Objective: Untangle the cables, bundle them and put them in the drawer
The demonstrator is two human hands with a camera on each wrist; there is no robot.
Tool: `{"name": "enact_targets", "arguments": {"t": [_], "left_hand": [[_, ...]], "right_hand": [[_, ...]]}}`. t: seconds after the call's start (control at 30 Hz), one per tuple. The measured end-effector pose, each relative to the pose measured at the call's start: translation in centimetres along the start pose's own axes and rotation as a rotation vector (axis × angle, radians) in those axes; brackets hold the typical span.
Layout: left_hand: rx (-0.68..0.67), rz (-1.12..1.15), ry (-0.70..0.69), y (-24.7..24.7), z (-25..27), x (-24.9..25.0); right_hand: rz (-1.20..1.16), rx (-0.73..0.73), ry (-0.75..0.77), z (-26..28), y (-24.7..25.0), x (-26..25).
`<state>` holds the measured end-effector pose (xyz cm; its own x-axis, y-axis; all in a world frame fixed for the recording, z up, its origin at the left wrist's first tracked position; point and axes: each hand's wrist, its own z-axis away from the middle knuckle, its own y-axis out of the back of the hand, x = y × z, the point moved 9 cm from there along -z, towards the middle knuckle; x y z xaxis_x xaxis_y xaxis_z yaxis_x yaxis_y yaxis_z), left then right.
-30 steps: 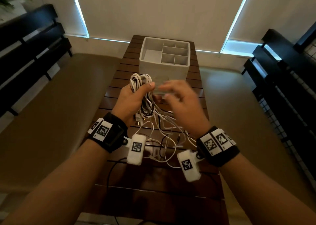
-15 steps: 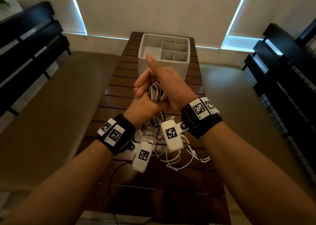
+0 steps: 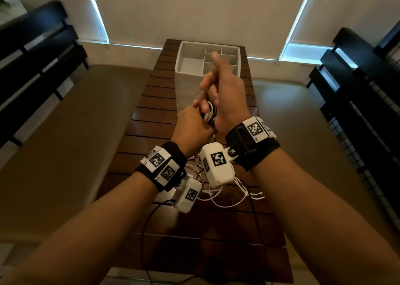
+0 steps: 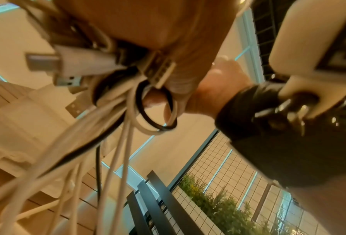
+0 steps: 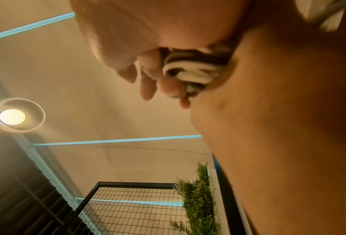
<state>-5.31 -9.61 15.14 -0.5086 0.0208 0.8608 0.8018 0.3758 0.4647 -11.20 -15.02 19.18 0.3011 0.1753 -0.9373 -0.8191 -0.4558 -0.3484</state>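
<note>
holding the cable bundle (image 3: 209,114) up in front of the white drawer organiser (image 3: 188,46), we have our left hand (image 3: 191,125) curled round the gathered loops, so that hand is gripping the cables. our right hand (image 3: 225,98) sits just beside it on the side nearer the organiser, palm against the coil; its fingers look fairly straight and lifted, and we judge it open, steadying and not clamping.

from the left wrist view the loose tails (image 4: 116,151) hang down below the fist toward the desk (image 3: 151,120), with usb plugs (image 4: 67,63) poking out beside the knuckles. more slack lies on the desk (image 3: 218,198) on the near side of the organiser.

we judge this load to be light, soft and springy: thin white and black cords that want to uncoil once the squeeze eases. the sheaths look smooth, so strands may slide out of the bundle. the plugs are the only stiff parts and may snag on neighbouring loops.

the best hold, we think, is round the middle of the coil, across all strands at once, never by a single tail or a plug.
</note>
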Motion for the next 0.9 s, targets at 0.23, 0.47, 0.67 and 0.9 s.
{"name": "enact_targets", "arguments": {"t": [0.23,0.47,0.67,0.9], "left_hand": [[0.013,-0.027,0.024,-0.2,0.2,-0.1],[0.109,0.362,0.092,2.5,-1.0,-0.8],[0.046,0.596,0.100,2.4,-0.6,0.0],[-0.141,0.741,0.130,0.9,0.7,1.3]], "right_hand": [[0.103,0.229,0.014,-0.3,1.1,0.7],[0.404,0.037,0.271,-0.2,0.8,-1.4],[0.361,-0.466,-0.186,3.2,1.2,6.4],[0.232,-0.648,-0.395,6.1,0.7,8.2]]}}
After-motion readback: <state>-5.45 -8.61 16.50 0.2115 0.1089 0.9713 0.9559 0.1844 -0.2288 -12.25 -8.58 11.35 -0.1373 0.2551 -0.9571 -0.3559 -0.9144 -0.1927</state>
